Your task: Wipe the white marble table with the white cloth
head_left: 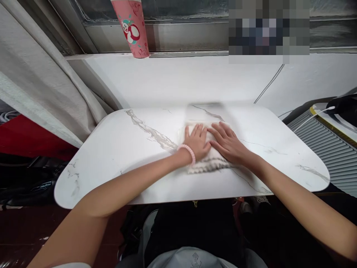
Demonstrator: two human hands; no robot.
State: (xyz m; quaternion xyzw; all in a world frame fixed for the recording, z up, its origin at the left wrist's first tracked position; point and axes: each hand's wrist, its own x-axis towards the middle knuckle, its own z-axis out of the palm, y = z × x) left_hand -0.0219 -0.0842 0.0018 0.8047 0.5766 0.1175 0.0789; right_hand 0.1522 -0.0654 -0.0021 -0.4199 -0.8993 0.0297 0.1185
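A folded white cloth [209, 158] with a scalloped edge lies on the white marble-patterned table [156, 175]. My left hand [197, 142] presses flat on the cloth's left part, fingers spread, with a pink coiled band [190, 152] round its wrist. Flat on the right part of the same cloth rests my right hand [227, 143], its fingers apart and pointing up and left. The two hands are side by side, with the thumbs close together. The cloth is slightly blurred, and its middle is partly hidden under the hands.
On the window ledge stands a pink patterned cup [133, 31]. A grey curtain [52, 70] hangs at the left. To the right are a ribbed grey panel [329, 149] and a white cable [314, 117]. Another cable [269, 83] runs down the wall.
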